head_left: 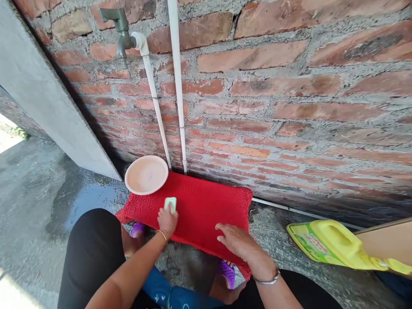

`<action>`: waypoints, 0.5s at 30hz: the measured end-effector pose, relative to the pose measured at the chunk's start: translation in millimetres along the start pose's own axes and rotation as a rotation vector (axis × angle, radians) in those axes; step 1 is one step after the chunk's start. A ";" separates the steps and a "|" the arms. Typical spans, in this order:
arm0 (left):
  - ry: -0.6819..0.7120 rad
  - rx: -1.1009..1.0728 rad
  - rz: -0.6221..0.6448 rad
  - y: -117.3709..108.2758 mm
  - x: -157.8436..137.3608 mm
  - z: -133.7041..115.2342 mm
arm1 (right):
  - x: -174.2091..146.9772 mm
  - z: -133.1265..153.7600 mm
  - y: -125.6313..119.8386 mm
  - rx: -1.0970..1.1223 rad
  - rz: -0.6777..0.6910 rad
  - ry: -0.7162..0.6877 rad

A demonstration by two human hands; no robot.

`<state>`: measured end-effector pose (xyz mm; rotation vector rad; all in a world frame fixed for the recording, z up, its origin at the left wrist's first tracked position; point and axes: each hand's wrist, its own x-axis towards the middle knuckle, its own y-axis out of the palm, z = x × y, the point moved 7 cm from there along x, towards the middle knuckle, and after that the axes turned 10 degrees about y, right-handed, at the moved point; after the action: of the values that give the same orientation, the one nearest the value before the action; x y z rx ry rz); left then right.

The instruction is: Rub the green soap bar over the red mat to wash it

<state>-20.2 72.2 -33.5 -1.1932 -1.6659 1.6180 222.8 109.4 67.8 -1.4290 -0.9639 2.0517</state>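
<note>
A wet-looking red cloth (pixel 206 206) is spread in front of the brick wall, its edges hanging down at the near side and the corners. My left hand (pixel 168 222) grips a pale green bar of soap (pixel 170 203) against the left part of the cloth. Over the right part of the cloth is my right hand (pixel 236 242), fingers apart and holding nothing; I cannot tell whether it touches the fabric. At the cloth's far left corner stands a pale pink basin (pixel 146 175), tilted slightly, with no contents I can make out.
A tap (pixel 121 36) on a white pipe (pixel 154 94) juts from the brick wall (pixel 289 107). A yellow detergent jug (pixel 337 242) lies on the right. A grey slab (pixel 54 86) leans at the left, beside wet concrete floor (pixel 93 201). Purple sandals (pixel 227 274) show below the cloth.
</note>
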 end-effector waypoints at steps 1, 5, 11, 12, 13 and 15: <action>-0.086 -0.002 -0.022 -11.7 11.5 17.6 | 1.2 -0.5 0.1 -0.001 0.002 0.000; -0.192 -0.009 -0.036 -30.6 32.3 37.4 | 4.7 1.7 -3.0 0.010 -0.015 -0.009; 0.146 -0.031 0.055 26.2 -25.6 -60.4 | 10.0 8.3 -3.6 -0.014 0.011 0.001; 0.274 -0.025 0.089 40.8 -41.5 -83.2 | 11.8 9.1 -2.9 -0.017 0.005 -0.005; 0.394 -0.027 0.134 54.8 -56.8 -103.6 | 13.8 10.1 -2.4 -0.017 -0.006 -0.017; 0.539 -0.029 0.206 73.6 -76.9 -129.8 | 17.3 13.2 -1.0 -0.023 -0.030 -0.058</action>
<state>143.5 64.2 -69.8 -1.6804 -1.2559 1.2285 204.3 118.6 60.8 -1.3658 -1.0288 2.0769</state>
